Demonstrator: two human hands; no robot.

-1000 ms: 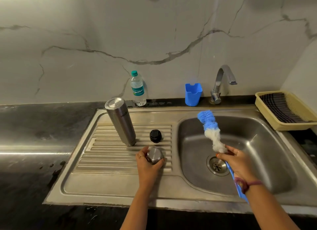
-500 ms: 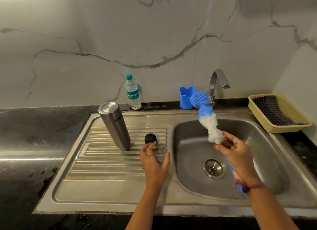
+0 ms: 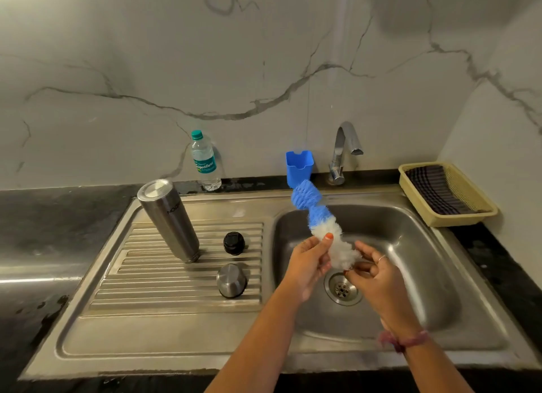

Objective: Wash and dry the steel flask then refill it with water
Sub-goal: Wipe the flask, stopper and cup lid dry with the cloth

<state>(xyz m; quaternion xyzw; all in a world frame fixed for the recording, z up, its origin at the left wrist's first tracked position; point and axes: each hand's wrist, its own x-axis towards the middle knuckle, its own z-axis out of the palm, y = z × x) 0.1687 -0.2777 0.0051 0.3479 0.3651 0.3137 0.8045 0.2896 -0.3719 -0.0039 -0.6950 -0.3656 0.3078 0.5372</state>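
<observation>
Both hands, left hand (image 3: 306,262) and right hand (image 3: 374,272), grasp the brush (image 3: 321,225) over the sink (image 3: 410,246); flask (image 3: 170,219) stands at left

We cannot see the handle of the blue and white bristled bottle brush (image 3: 325,228); both hands cover it. The right hand (image 3: 378,278) is motion-blurred, so its grip is unclear. Lettering on the inverted cylindrical steel flask (image 3: 170,219) is too small to read. Both forearms are cut off by the bottom edge.
</observation>
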